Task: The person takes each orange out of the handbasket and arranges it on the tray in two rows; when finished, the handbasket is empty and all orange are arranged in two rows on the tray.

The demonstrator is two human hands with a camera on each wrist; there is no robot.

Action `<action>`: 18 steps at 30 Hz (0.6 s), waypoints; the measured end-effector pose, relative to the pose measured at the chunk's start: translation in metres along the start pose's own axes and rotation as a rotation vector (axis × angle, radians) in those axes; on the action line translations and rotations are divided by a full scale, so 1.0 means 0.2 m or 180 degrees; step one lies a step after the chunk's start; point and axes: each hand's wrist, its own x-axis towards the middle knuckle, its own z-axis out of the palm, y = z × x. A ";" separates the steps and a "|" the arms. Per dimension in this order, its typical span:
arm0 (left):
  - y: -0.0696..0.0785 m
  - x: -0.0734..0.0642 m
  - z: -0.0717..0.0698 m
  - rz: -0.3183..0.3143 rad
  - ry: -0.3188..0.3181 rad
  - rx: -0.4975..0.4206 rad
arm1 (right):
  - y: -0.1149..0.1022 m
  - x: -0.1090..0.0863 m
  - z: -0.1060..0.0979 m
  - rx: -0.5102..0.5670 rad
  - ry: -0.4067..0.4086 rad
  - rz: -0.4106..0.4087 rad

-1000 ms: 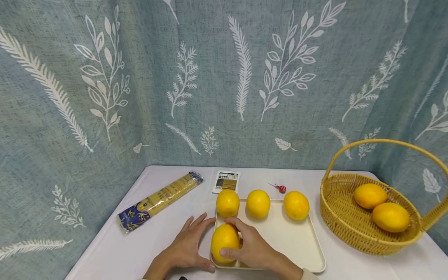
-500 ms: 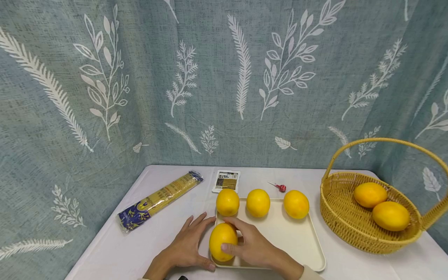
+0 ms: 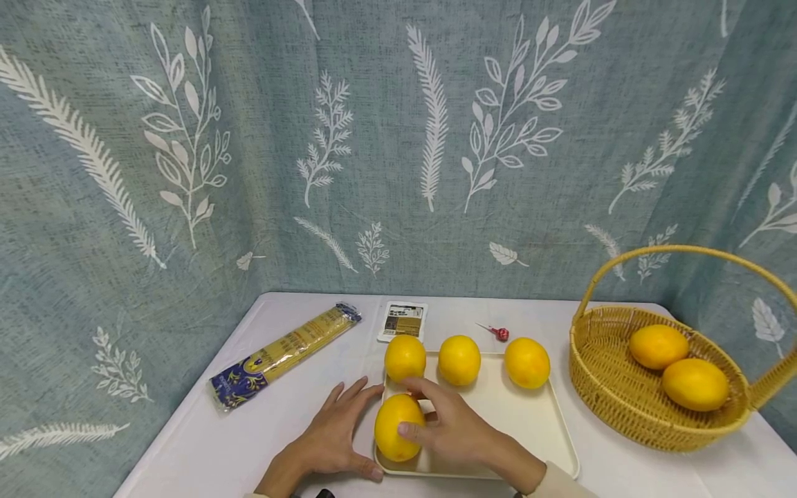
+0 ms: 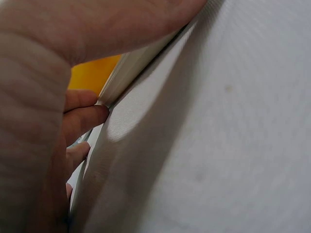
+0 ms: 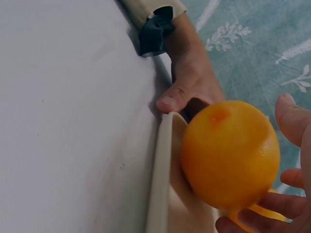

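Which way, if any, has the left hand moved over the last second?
No: in the head view, the left hand shows no visible shift, lying in the same place between the yellow-and-blue packet and the tray.

Right hand point(image 3: 457, 429) looser, thumb point(image 3: 412, 431) and index finger point(image 3: 429, 389) shifted toward tray's point(image 3: 517, 422) far edge; orange point(image 3: 396, 429) slightly farther from tray's near edge.

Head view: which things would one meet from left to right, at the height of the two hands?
Long blue-and-yellow packet, left hand, nearest yellow fruit, right hand, wicker basket.
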 end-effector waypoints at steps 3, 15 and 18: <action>0.00 0.00 0.00 0.0035 0.0012 0.0008 | -0.01 -0.01 -0.03 -0.0078 0.0041 0.0014; 0.01 0.00 -0.01 -0.0023 0.0005 0.0008 | -0.03 -0.11 -0.30 -0.0721 0.0449 -0.0066; 0.01 0.00 -0.01 -0.0015 0.0007 0.0003 | -0.03 -0.16 -0.37 -0.0929 0.0573 -0.0140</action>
